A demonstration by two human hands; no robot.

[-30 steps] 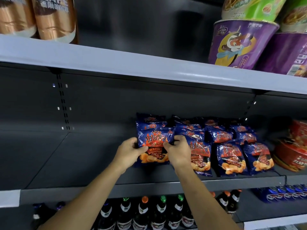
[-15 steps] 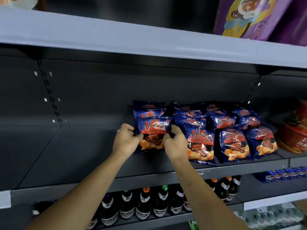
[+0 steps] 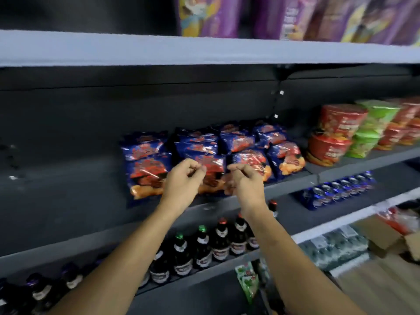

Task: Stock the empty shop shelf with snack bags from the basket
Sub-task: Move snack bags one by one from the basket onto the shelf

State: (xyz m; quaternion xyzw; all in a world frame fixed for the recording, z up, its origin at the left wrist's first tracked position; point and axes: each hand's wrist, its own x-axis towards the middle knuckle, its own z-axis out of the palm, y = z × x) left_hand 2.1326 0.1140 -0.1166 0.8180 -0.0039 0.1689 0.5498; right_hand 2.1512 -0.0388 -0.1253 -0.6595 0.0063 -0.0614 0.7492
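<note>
Front snack bag [image 3: 147,176] now stands free on shelf [image 3: 68,208], just left of L fingers; other bags [image 3: 241,138] beyond fingertips. Vs 0.5 s ago, L hand [image 3: 184,181] & R hand [image 3: 245,186] let go and pulled back. Fingers curled, holding nothing.

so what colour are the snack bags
The snack bags are dark blue with red and orange print; the head view shows them.
</note>
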